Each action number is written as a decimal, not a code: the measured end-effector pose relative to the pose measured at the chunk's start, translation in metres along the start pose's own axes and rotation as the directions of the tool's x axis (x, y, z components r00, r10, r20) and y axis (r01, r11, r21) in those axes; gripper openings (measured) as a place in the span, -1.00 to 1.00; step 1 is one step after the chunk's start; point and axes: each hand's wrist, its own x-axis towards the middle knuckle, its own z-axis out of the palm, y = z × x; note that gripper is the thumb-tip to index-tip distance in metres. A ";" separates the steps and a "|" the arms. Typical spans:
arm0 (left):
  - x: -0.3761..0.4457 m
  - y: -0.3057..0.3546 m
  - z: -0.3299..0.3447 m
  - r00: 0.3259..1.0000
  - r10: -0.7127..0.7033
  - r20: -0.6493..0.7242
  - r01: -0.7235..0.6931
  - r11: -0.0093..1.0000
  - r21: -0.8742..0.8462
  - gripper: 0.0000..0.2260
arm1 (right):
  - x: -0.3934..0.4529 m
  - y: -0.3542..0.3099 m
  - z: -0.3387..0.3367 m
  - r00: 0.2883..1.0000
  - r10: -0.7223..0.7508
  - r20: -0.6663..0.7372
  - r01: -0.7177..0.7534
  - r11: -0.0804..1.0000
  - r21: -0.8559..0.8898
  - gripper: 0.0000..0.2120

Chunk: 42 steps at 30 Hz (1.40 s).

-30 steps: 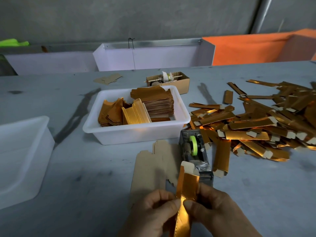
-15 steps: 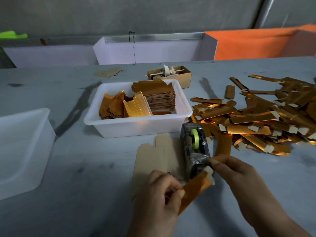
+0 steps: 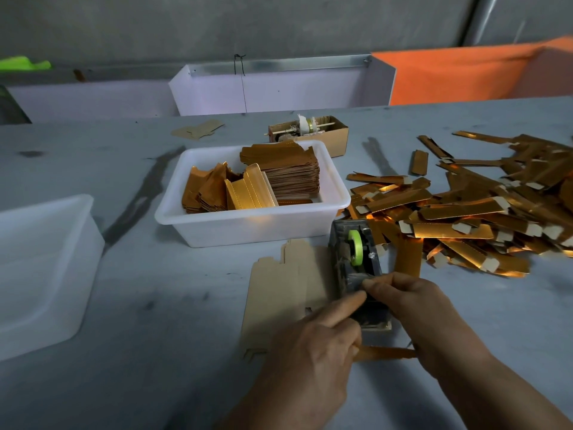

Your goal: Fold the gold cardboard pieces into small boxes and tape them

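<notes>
My left hand (image 3: 313, 342) grips a folded gold piece (image 3: 384, 353), which lies flat just below my fingers, index finger pointing at the tape dispenser (image 3: 356, 268). My right hand (image 3: 415, 302) pinches at the dispenser's near end, tape itself too faint to tell. Flat brown blanks (image 3: 285, 290) left of the fingers. Beyond: white tub (image 3: 248, 228) of gold stacks; taped gold pile (image 3: 465, 212) right on the worktop (image 3: 155, 336).
</notes>
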 end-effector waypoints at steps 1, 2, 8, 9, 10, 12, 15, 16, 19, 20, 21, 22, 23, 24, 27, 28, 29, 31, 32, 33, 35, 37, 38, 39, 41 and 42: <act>0.002 0.002 0.000 0.999 -0.027 0.028 0.026 0.999 0.019 -0.90 | -0.001 0.000 0.001 1.000 -0.006 -0.001 0.006 1.000 0.000 -0.86; 0.003 0.002 0.000 0.998 -0.051 0.033 0.050 0.998 0.032 -0.89 | -0.001 0.000 0.002 1.000 -0.021 0.000 0.021 1.000 -0.001 -0.86; 0.003 0.005 0.005 0.995 -0.100 0.023 0.098 0.993 0.069 -0.88 | -0.010 -0.006 0.002 0.958 -0.268 -0.102 0.261 0.962 -0.078 -0.87; 0.002 0.005 0.006 0.994 -0.099 0.046 0.096 0.993 0.065 -0.87 | -0.012 -0.005 0.000 0.957 -0.274 -0.100 0.266 0.960 -0.084 -0.85; 0.001 0.004 0.006 0.993 -0.093 0.066 0.089 0.994 0.056 -0.87 | -0.014 -0.001 -0.003 0.958 -0.268 -0.097 0.258 0.960 -0.105 -0.83; 0.000 0.002 0.006 0.993 -0.082 0.089 0.079 0.996 0.039 -0.88 | -0.018 0.009 -0.006 0.962 -0.255 -0.095 0.236 0.955 -0.178 -0.81; 0.000 0.003 0.005 0.992 -0.095 0.086 0.093 0.995 0.035 -0.88 | -0.023 0.023 -0.004 0.951 -0.292 -0.105 0.251 0.923 -0.291 -0.83; 0.000 0.004 0.006 0.992 -0.093 0.081 0.089 0.995 0.048 -0.86 | -0.024 0.026 -0.003 0.943 -0.314 -0.109 0.265 0.908 -0.325 -0.84; 0.001 0.005 0.010 0.996 -0.048 0.072 0.041 0.994 0.099 -0.81 | -0.024 0.030 0.002 0.929 -0.352 -0.118 0.291 0.888 -0.357 -0.85; 0.002 0.005 0.011 0.996 -0.037 0.083 0.028 0.993 0.111 -0.81 | -0.023 0.031 0.003 0.926 -0.357 -0.123 0.298 0.890 -0.344 -0.85; 0.003 0.005 0.012 0.995 -0.029 0.097 0.017 0.992 0.123 -0.83 | -0.023 0.033 0.003 0.923 -0.363 -0.129 0.303 0.891 -0.339 -0.85; 0.004 0.005 0.013 0.994 -0.024 0.105 0.010 0.991 0.131 -0.85 | -0.022 0.033 0.004 0.918 -0.373 -0.136 0.308 0.885 -0.349 -0.86; 0.005 0.005 0.014 0.994 -0.024 0.104 0.010 0.991 0.132 -0.87 | -0.022 0.035 0.004 0.910 -0.390 -0.142 0.318 0.875 -0.366 -0.86; 0.006 0.005 0.015 0.995 -0.029 0.099 0.016 0.991 0.130 -0.88 | -0.022 0.036 0.005 0.898 -0.415 -0.148 0.334 0.860 -0.386 -0.87; 0.009 0.007 0.015 0.995 -0.053 0.083 0.041 0.990 0.137 -0.89 | -0.022 0.036 0.007 0.846 -0.509 -0.155 0.387 0.789 -0.477 -0.87; 0.010 0.008 0.015 0.995 -0.065 0.077 0.053 0.989 0.139 -0.88 | -0.021 0.036 0.007 0.833 -0.532 -0.152 0.394 0.763 -0.513 -0.87; 0.010 0.009 0.015 0.995 -0.072 0.070 0.061 0.987 0.149 -0.87 | -0.020 0.035 0.007 0.827 -0.541 -0.153 0.391 0.748 -0.536 -0.85; 0.009 0.009 0.016 0.995 -0.083 0.054 0.073 0.983 0.166 -0.87 | -0.019 0.034 0.001 0.841 -0.505 -0.195 0.351 0.783 -0.514 -0.83; 0.009 0.009 0.018 0.995 -0.089 0.033 0.084 0.987 0.139 -0.88 | -0.019 0.033 -0.005 0.858 -0.462 -0.224 0.325 0.826 -0.461 -0.84; 0.009 0.010 0.019 0.994 -0.110 0.003 0.109 0.991 0.079 -0.89 | -0.020 0.032 -0.012 0.880 -0.407 -0.244 0.300 0.876 -0.379 -0.88; 0.008 0.012 0.018 0.971 -0.224 -0.087 0.212 0.969 -0.130 -0.81 | -0.025 0.029 -0.027 0.925 -0.293 -0.241 0.248 0.948 -0.201 -0.93; 0.007 0.013 0.014 0.899 -0.420 -0.122 0.342 0.848 -0.404 -0.78 | -0.032 0.025 -0.039 0.954 -0.222 -0.201 0.217 0.975 -0.046 -0.90; 0.006 0.013 0.010 0.855 -0.511 -0.093 0.392 0.753 -0.529 -0.82 | -0.035 0.022 -0.045 0.965 -0.195 -0.178 0.208 0.976 0.060 -0.87; 0.005 0.013 0.005 0.816 -0.576 -0.044 0.432 0.658 -0.617 -0.89 | -0.037 0.019 -0.050 0.974 -0.170 -0.152 0.195 0.966 0.169 -0.85; 0.003 0.014 -0.005 0.783 -0.619 0.056 0.456 0.511 -0.729 -0.95 | -0.041 0.010 -0.058 0.982 -0.156 -0.108 0.180 0.942 0.283 -0.87; 0.002 0.014 -0.009 0.783 -0.616 0.085 0.448 0.463 -0.765 -0.92 | -0.043 0.006 -0.061 0.979 -0.186 -0.080 0.201 0.941 0.272 -0.90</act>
